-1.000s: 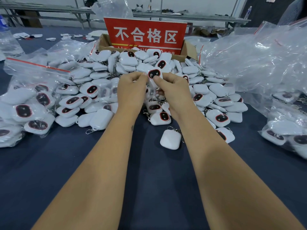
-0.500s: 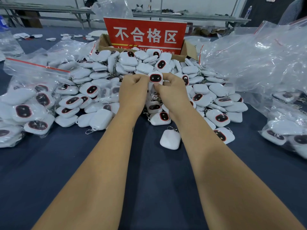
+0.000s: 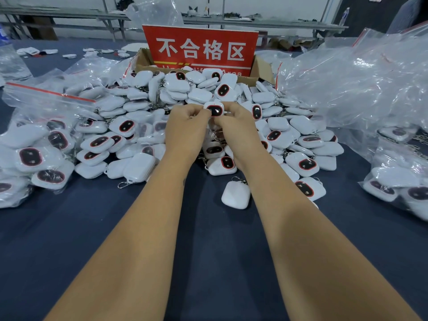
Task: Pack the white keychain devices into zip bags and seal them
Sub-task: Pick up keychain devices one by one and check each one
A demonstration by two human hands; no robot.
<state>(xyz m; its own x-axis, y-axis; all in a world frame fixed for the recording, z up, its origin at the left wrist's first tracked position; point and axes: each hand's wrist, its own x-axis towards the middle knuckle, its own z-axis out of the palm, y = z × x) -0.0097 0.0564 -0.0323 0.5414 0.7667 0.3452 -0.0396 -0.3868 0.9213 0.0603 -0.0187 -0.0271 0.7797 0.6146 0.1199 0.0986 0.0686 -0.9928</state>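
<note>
I have both arms stretched toward twelve o'clock, and my left hand [image 3: 185, 126] and right hand [image 3: 236, 126] meet over the middle of the heap of white keychain devices [image 3: 180, 93]. Between them I hold one device [image 3: 215, 109] upright, its dark red-rimmed face toward me: the curled fingers of each hand pinch it by a side edge, left hand on its nine o'clock edge, right hand on its three o'clock edge. It sits just above the heap, which spreads across the dark blue table [image 3: 208, 262]. At five o'clock from my hands one device [image 3: 236, 193] lies face down, apart from the heap, its ring pointing toward the pile. At nine o'clock lies a filled zip bag [image 3: 34, 144] with a red seal strip, devices showing through the plastic. At two o'clock a mound of empty clear bags [image 3: 361, 89] is piled up, and at four o'clock another filled bag [image 3: 398, 181] lies at the table's edge. Behind the heap at twelve o'clock a red sign [image 3: 200, 49] with white characters stands in a cardboard box [image 3: 143, 57].
</note>
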